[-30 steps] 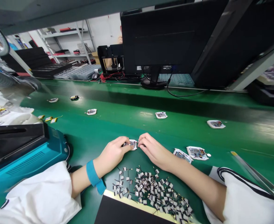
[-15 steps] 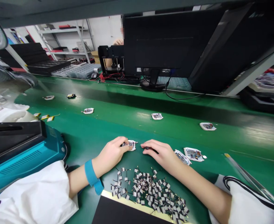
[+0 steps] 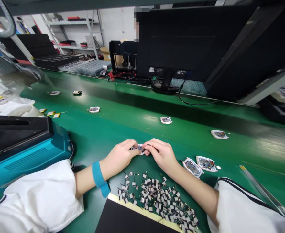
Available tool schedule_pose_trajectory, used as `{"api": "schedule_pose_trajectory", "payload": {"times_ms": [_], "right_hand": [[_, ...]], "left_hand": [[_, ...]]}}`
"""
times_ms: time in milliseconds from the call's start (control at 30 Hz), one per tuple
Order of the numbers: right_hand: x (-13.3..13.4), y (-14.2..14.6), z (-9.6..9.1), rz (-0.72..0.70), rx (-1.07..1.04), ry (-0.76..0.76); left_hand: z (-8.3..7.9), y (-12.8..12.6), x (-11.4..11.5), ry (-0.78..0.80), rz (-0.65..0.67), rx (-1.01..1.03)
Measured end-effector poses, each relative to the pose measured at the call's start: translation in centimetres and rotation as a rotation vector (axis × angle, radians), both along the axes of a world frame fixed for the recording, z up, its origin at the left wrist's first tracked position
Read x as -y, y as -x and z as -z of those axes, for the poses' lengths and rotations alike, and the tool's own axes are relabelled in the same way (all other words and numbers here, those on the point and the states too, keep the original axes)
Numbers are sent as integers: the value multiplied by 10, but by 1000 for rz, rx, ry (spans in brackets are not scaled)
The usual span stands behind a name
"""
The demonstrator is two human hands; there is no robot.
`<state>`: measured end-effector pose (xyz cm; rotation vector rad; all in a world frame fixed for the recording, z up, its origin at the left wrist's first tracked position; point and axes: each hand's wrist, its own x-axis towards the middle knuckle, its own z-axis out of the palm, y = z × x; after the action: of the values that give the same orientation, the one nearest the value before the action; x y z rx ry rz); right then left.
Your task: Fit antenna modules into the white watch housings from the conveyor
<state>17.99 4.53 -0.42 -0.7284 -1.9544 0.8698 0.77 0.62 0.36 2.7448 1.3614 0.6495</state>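
On our green tabletop (image 3: 125, 119), our curled left hand (image 3: 120, 156) grips a circuit board (image 3: 140, 148); our right hand (image 3: 163, 156) is pinched closed at its edge, contents unclear. We cannot read the labels (image 3: 152, 69) on the monitor (image 3: 178, 45).

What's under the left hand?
Part of a white-framed circuit board shows between the left hand and right hand. The rest is covered; anything beneath the palm is hidden.

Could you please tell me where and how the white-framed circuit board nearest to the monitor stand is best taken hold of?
I would pinch the circuit board by the left and right edges of its white frame, coming from above on the near side. It lies flat, components facing up, apart from the others, so the edges look reachable without pressing the components.
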Motion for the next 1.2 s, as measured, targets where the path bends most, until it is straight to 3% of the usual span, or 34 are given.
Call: {"api": "schedule_pose_trajectory", "payload": {"times_ms": [633,1200], "right_hand": [[8,4,-4,65,165,-315],[6,5,-2,71,209,-175]], "left_hand": [[1,-1,1,-41,-8,-38],[3,1,0,3,-12,-27]]}}
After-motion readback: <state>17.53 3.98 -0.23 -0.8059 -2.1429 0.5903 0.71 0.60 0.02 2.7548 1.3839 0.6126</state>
